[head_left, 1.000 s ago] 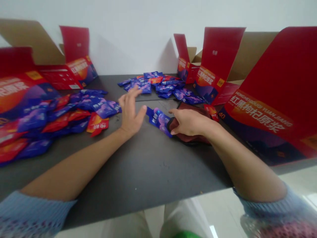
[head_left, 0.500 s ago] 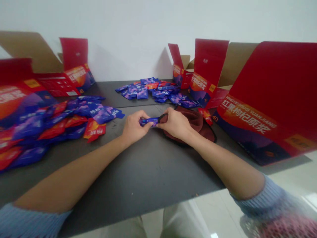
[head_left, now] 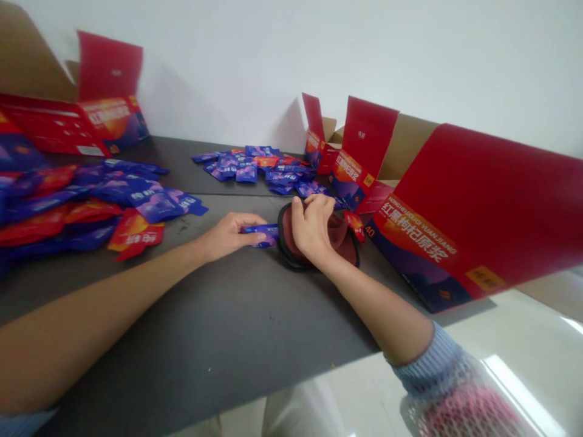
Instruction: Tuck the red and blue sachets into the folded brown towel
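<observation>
My left hand (head_left: 228, 237) pinches a small blue-purple sachet (head_left: 265, 235) flat between thumb and fingers, just above the dark table (head_left: 237, 315). The sachet's right end meets the black-edged rim of a brown cloth (head_left: 345, 247); whether it goes under or only touches the edge I cannot tell. On the cloth lies my right hand (head_left: 313, 227), fingers bent and gripping its fabric. An orange-red sachet (head_left: 354, 224) lies at the cloth's right side.
A heap of blue and red sachets (head_left: 150, 197) spreads across the left side. Another sachet pile (head_left: 248, 167) sits at the back. Open red cartons stand at the left (head_left: 109, 121), back right (head_left: 350, 164) and right (head_left: 423, 243). Behind is a white wall (head_left: 218, 73).
My view has turned a little. My right hand has moved from pinching the sachet's end and cloth edge to the top of the cloth, which now stands more bunched. The left hand keeps the sachet.
</observation>
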{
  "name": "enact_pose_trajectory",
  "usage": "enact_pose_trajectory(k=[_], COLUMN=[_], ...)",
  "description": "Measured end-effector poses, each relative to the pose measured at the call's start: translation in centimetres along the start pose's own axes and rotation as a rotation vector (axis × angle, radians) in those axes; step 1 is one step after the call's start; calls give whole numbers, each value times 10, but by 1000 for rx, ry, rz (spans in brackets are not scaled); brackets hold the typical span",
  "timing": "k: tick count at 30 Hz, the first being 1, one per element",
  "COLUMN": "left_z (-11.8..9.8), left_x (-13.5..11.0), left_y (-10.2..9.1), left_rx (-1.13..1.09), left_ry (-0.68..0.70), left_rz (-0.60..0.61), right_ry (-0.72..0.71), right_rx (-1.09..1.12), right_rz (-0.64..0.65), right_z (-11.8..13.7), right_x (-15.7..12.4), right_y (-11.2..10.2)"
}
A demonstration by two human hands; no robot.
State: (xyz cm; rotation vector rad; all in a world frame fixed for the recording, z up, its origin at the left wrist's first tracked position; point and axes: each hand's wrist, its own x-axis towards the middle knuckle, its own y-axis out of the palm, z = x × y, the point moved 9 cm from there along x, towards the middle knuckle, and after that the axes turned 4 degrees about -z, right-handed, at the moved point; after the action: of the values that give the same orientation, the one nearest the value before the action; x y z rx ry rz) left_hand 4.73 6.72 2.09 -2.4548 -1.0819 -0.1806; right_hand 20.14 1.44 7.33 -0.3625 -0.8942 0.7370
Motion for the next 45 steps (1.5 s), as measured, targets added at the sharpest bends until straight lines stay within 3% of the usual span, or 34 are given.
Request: enact_pose_trajectory(k=[4,7,11,13,21,27,32,36,41,45], left_z=[-11,-17,-12,-6,10,24,25,20,4,-12], left_x=[1,0,-3,-5,-9,-14,-11,-9,-9,-12], left_y=[3,1,-2,-4,-21,-32,-27,-25,-17,-14], left_rx=[76,145,63,72,27,-161,-232,-107,91,265], left_ry=[119,162,70,-6,-142,-204,-211,-182,-99,12], left_rz=[66,32,-57,-95,-336,-531,-480,-411,-312,-324], right_ry=[124,98,-21,-83,-117,-169,-63,-11,-172,-196], right_rx=[-79,-99,-146,-162,56,222,130,72,-228,-254], right_rz=[205,269,75,36,316,326,348,373,296,273], right_z=[-15,-10,12,21,14,26,22,12,24,28], right_x=[2,1,-3,-7,-5,-15,-16,-6,0,-4], right_y=[15,16,-5,-8,29,32,35,46,36,29])
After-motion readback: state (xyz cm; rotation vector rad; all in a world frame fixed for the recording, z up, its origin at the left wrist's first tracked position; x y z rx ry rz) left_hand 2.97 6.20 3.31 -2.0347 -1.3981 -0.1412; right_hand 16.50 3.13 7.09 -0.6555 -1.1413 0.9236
